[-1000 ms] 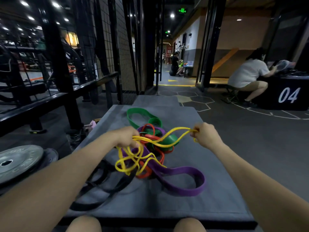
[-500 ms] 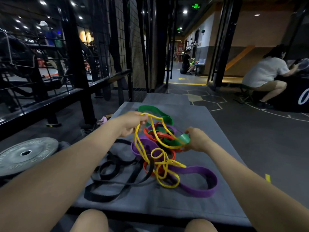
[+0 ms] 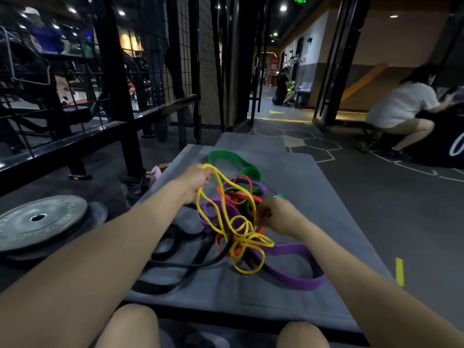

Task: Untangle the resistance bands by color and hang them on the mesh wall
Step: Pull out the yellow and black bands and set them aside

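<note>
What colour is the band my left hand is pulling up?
Yellow band, gripped by the left hand; head view.

grey mat (image 3: 313,172) | on it: tangled resistance bands (image 3: 241,222)

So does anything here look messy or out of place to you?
Yes: the bands on the grey mat are one knot. The yellow band, gripped by the left hand, loops through the purple, orange, green and black bands. The right hand grips into the knot; which band is unclear. None hang up.
</note>
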`<state>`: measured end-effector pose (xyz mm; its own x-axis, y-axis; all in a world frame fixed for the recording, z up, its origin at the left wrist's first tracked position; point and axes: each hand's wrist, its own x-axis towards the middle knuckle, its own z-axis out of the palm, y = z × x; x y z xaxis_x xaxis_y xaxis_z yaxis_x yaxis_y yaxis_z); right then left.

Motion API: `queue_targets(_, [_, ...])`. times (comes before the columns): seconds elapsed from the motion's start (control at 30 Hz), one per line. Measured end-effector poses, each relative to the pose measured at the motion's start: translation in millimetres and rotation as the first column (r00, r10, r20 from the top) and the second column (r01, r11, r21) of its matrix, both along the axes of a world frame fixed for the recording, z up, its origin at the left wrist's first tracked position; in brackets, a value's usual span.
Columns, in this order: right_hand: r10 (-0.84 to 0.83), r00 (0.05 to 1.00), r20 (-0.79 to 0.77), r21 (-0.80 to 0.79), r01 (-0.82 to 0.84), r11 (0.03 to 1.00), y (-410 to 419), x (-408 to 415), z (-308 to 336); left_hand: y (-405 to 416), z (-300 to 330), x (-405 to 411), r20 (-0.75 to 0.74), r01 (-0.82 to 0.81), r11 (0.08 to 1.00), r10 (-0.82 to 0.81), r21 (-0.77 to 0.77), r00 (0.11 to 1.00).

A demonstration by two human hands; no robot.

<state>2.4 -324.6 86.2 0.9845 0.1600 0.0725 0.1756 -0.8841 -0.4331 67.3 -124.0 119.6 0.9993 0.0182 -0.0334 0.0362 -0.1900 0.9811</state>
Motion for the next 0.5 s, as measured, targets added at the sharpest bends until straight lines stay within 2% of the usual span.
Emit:
queue_targets(0.17, [0.002,1.0,-0.014,0.026,-0.002,1.0,11.9,11.3,-22.6,35.8,-15.4,6.0,-0.076,-0.227,0.957,0.216,-0.179,0.973])
queue_targets(0.27, [0.014,0.999,-0.03,0.009,-0.013,1.0,24.3,15.9,-32.5,66.9,-21.1,7.6,-0.031,-0.371,0.91,0.371,-0.185,0.928])
queue_targets(0.33, [0.036,0.999,-0.032,-0.013,-0.037,0.999,33.0,16.5,-39.4,83.6,-32.8,3.6,0.008,-0.442,0.895,0.443,-0.053,0.896])
queue_targets(0.4, [0.054,0.998,-0.028,-0.039,-0.055,0.998,41.2,14.8,-47.9,89.5,-49.6,-10.0,-0.01,-0.406,0.909,0.409,0.09,0.913])
queue_targets(0.47, [0.062,0.998,-0.028,-0.061,-0.063,0.996,47.9,13.6,-57.1,85.2,-67.2,-24.6,-0.105,-0.202,0.943,0.236,0.262,0.966])
queue_targets(0.5, [0.069,0.997,-0.023,-0.078,-0.071,0.994,50.7,13.3,-61.6,81.4,-75.2,-30.4,-0.153,-0.052,0.9,0.131,0.432,0.979])
